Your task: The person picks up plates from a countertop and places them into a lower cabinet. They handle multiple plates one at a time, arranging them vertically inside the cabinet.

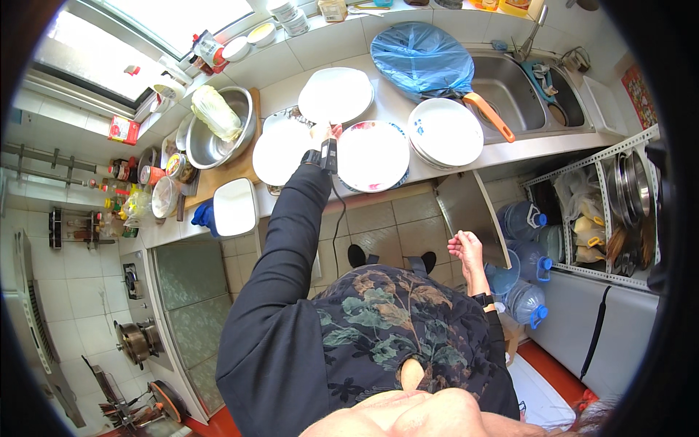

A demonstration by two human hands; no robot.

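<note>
My left hand (325, 131) reaches over the counter among several white plates, with a cabled black device on its wrist. Its fingers are at the lower rim of a white oval plate (335, 95); whether they grip it is hard to tell. Left of the hand lies a white plate (279, 155) over a patterned one. On its right sits a stack topped by a white plate (373, 158) with floral rim marks. Farther right is another plate stack (445, 131). My right hand (466, 247) hangs in front of the body, fingers curled together, nothing visible in it.
A steel basin (210, 154) holds a napa cabbage (215, 113) on a wooden board. A pan covered in blue plastic (423, 60) juts its orange handle (490, 116) over the sink (508, 90). A cabinet door (472, 216) stands ajar near my right hand, beside water jugs (527, 303).
</note>
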